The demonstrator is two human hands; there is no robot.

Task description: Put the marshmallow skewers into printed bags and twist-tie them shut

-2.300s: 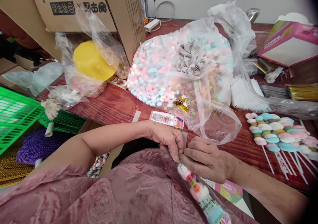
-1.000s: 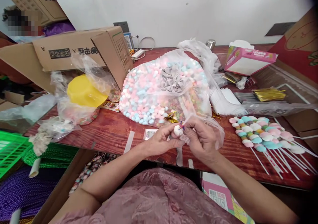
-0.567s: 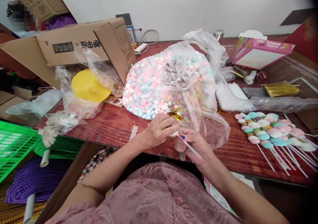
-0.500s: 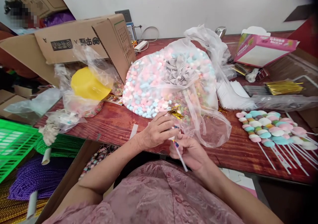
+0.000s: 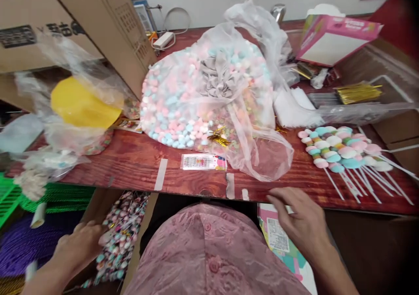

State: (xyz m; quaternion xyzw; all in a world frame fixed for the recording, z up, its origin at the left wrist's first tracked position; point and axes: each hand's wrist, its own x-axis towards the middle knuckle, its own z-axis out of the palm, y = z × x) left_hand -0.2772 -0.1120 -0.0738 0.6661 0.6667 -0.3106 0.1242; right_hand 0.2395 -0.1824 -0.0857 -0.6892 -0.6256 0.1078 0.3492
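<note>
The left hand (image 5: 77, 249) reached down over the cardboard box of wrapped marshmallow skewers (image 5: 121, 236) beside the lap, too blurred to tell whether it gripped one. The right hand (image 5: 303, 220) hovered empty, fingers loosely spread, at the table edge (image 5: 196, 190). A row of unwrapped marshmallow skewers (image 5: 340, 155) lay on the table, apparently left to bag.

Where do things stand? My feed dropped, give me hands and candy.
Left hand down at box of wrapped candy sticks, grip blurred. Right hand open, empty, below the table edge. Unwrapped sticks lie on table, right.
</note>
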